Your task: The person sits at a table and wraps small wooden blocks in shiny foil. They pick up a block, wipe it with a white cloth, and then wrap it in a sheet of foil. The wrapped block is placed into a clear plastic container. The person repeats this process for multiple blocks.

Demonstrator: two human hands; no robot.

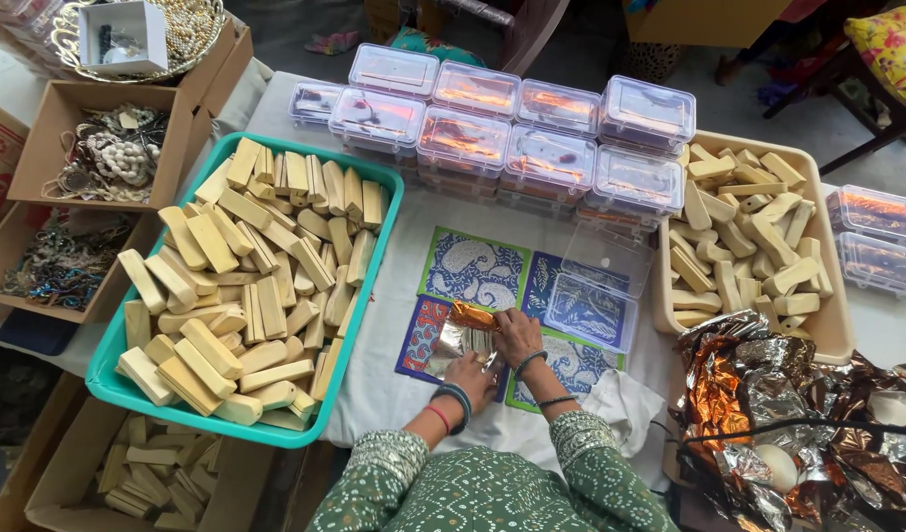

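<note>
Both my hands meet over a piece of shiny silver and orange foil (455,333) that lies on a patterned blue and green cloth (478,271). My left hand (471,378) presses the foil's near edge. My right hand (517,335) grips its right side, fingers curled onto it. Whatever the foil wraps is hidden. An open clear plastic box (593,296) lies just right of my right hand, lid raised.
A teal tray (108,379) heaped with pale wooden blocks sits at left. A beige tray (832,330) with more blocks is at right. Stacked clear lidded boxes (502,123) line the back. Crumpled foil sheets (768,394) lie at lower right. Cardboard boxes of beads (103,148) stand far left.
</note>
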